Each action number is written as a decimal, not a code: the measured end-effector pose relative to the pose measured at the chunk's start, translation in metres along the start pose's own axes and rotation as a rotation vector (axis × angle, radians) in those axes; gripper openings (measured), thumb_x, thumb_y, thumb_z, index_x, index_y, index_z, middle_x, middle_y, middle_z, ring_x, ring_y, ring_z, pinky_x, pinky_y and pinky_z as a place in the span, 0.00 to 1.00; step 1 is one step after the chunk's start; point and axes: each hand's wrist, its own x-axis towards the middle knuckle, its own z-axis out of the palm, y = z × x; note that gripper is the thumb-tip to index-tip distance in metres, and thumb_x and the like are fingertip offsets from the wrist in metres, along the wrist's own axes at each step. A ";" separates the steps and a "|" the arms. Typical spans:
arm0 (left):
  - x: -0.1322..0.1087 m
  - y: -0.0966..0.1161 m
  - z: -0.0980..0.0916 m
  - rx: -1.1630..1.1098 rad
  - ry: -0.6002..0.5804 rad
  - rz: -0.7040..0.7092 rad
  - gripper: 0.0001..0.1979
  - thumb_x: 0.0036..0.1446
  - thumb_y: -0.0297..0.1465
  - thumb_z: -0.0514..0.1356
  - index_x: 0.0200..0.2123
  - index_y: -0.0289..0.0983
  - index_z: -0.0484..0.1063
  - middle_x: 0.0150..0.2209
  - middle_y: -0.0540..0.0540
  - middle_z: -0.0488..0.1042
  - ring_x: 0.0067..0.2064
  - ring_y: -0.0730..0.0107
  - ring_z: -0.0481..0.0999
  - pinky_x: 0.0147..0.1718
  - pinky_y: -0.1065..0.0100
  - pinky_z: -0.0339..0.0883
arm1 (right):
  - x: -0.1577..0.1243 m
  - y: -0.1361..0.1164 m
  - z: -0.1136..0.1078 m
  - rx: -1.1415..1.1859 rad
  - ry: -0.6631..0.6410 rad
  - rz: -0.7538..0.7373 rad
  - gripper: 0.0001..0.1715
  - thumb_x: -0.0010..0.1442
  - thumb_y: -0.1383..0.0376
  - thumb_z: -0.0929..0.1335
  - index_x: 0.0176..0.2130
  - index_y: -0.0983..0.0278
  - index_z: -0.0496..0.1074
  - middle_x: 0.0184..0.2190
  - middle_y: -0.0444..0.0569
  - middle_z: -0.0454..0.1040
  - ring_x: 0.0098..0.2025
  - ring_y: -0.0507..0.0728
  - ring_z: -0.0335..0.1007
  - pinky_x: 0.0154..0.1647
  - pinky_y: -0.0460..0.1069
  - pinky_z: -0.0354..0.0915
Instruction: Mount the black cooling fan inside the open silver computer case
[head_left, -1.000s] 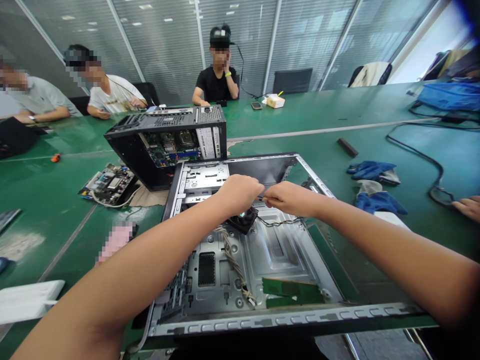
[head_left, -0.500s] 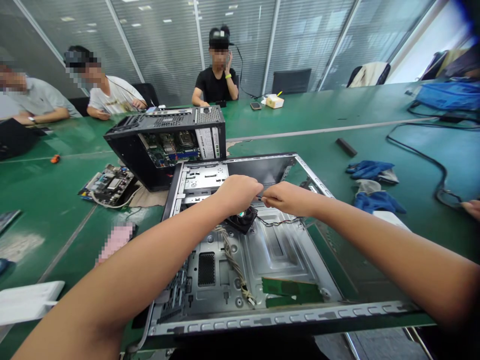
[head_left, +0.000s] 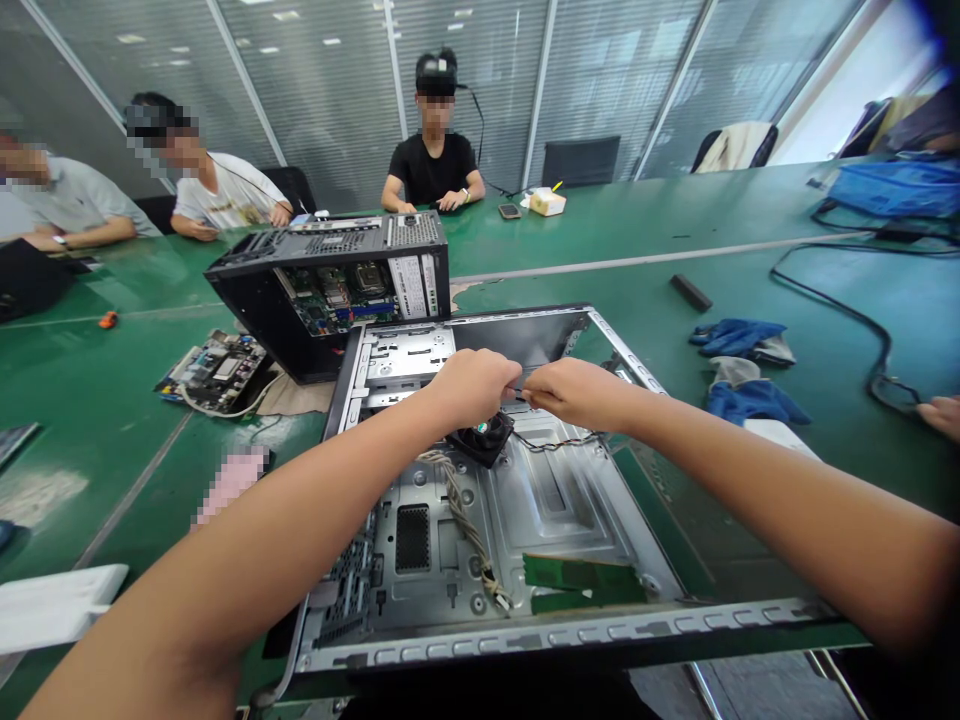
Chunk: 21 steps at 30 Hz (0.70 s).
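Both my hands are closed above the middle of an open computer case (head_left: 555, 632) that lies flat. A thin dark cable (head_left: 519, 394) runs between my left hand (head_left: 480, 383) and my right hand (head_left: 564, 390), pinched at both ends. Just under my left hand sits a black cooling fan (head_left: 489, 447), partly covered by that hand. From it dark wires (head_left: 559, 446) lead right across the metal floor. A twisted beige cable bundle (head_left: 466, 515) trails toward the near side of the case. Green memory sticks (head_left: 581, 575) lie near its front edge.
Behind stands a second computer case (head_left: 255, 300) with its inside exposed. A circuit board (head_left: 221, 370) lies to the left. Blue gloves (head_left: 754, 400) and a dark block (head_left: 691, 294) are on the right, near a black cable (head_left: 862, 310). Several people sit around the green table (head_left: 600, 235).
My hands stay nearly where they were, still gripping the cable. The person across the table has lowered a raised hand from the head to the tabletop.
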 end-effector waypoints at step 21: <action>0.001 -0.001 0.003 -0.022 0.019 0.048 0.08 0.61 0.33 0.56 0.38 0.38 0.74 0.37 0.45 0.75 0.37 0.65 0.74 0.33 0.66 0.61 | 0.001 0.006 0.004 0.131 -0.016 -0.049 0.17 0.61 0.66 0.58 0.29 0.64 0.72 0.27 0.50 0.74 0.30 0.55 0.65 0.33 0.50 0.53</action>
